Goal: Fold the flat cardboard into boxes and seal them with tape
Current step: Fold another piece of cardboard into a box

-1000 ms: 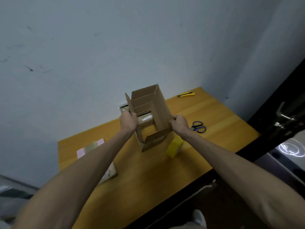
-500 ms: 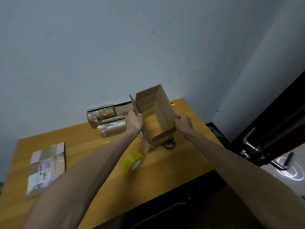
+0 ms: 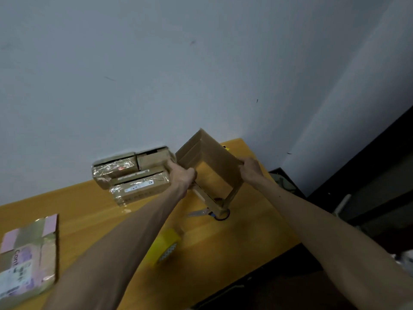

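Note:
An opened-out brown cardboard box (image 3: pixel 215 162) is held above the wooden table (image 3: pixel 250 240), both ends open so the tabletop shows through it. My left hand (image 3: pixel 181 176) grips its left wall, fingers curled round the edge. My right hand (image 3: pixel 251 169) grips the right wall near its near corner. A yellow tape roll (image 3: pixel 166 247) lies on the table below, between my forearms. Scissors (image 3: pixel 206 213) lie under the box's lower edge, partly hidden.
Three taped cardboard parcels (image 3: pixel 131 175) are stacked against the wall at the table's back. A flat pink-and-brown parcel (image 3: pixel 28 258) lies at the left. The table's right edge drops toward a dark door (image 3: pixel 366 180).
The view has swung left and down, bringing the stacked parcels and pink parcel into sight. Both hands keep hold of the box, which has tilted and opened wider.

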